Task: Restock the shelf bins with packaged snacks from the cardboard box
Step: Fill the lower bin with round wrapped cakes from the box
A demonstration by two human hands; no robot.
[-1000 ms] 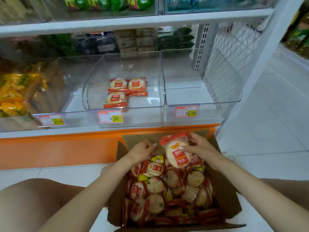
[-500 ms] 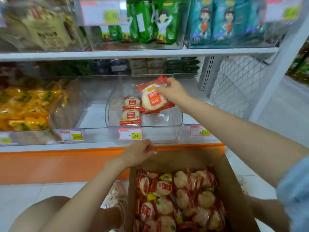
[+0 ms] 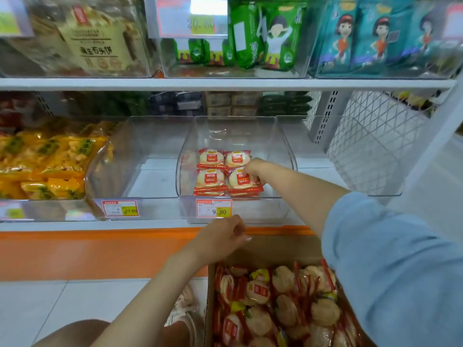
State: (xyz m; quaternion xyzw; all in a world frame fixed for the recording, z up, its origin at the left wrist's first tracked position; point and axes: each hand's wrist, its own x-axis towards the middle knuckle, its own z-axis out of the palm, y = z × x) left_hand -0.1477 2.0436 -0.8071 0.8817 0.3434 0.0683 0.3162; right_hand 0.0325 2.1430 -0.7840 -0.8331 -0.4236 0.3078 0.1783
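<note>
An open cardboard box (image 3: 275,246) on the floor at the lower right is full of round snack packs (image 3: 283,304) in red-edged wrappers. In the clear middle shelf bin (image 3: 285,156) three such packs lie flat. A fourth snack pack (image 3: 241,184) lies at the bin's front right, with the fingers of my right hand (image 3: 253,167) on its upper right corner. My left hand (image 3: 220,239) is curled at the top left corner of the box's back flap, below the 9.90 price tag (image 3: 213,208).
A clear bin (image 3: 140,156) stands left of the middle one and another (image 3: 313,146) to its right. Yellow snack bags (image 3: 45,161) fill the far-left bin. Green packs (image 3: 250,33) sit on the shelf above. A wire mesh panel (image 3: 370,141) closes the shelf's right end.
My right hand lifted one pack out of the box, carried it up to the shelf and lowered it into the middle bin's front right. My left hand stayed at the box flap.
</note>
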